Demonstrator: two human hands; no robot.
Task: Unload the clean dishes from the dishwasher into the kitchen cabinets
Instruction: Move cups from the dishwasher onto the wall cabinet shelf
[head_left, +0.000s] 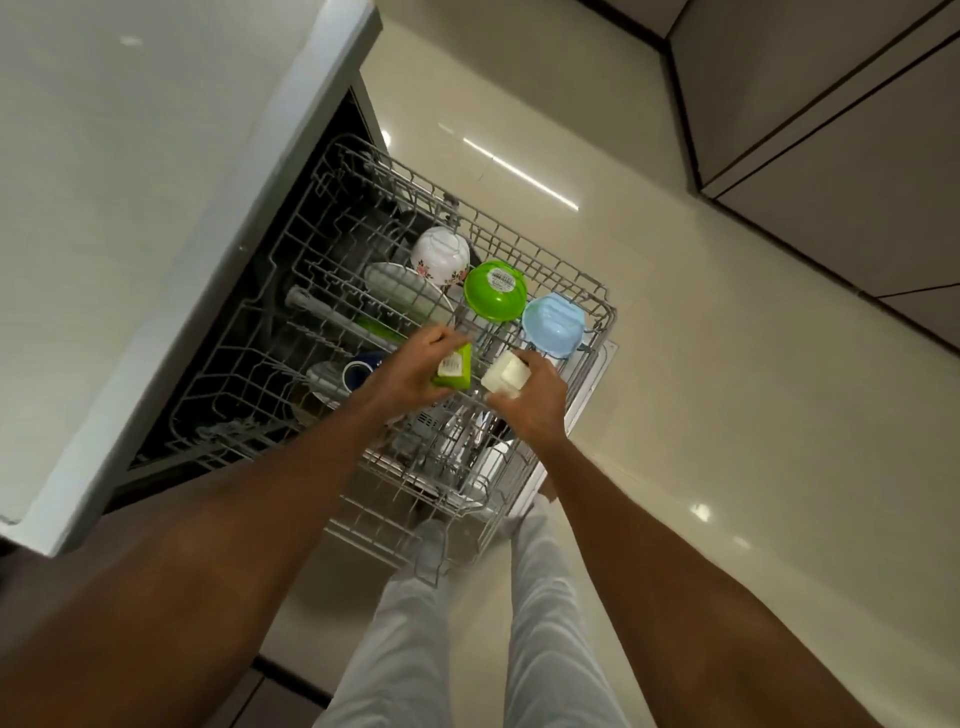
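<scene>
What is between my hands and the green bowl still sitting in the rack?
Nothing visible blocks the green bowl; it sits upside down just beyond both hands. But the left hand already holds a green cup and the right hand a white cup.

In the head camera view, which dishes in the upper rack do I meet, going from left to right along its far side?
White plate → white floral bowl → green bowl → light blue bowl.
</scene>
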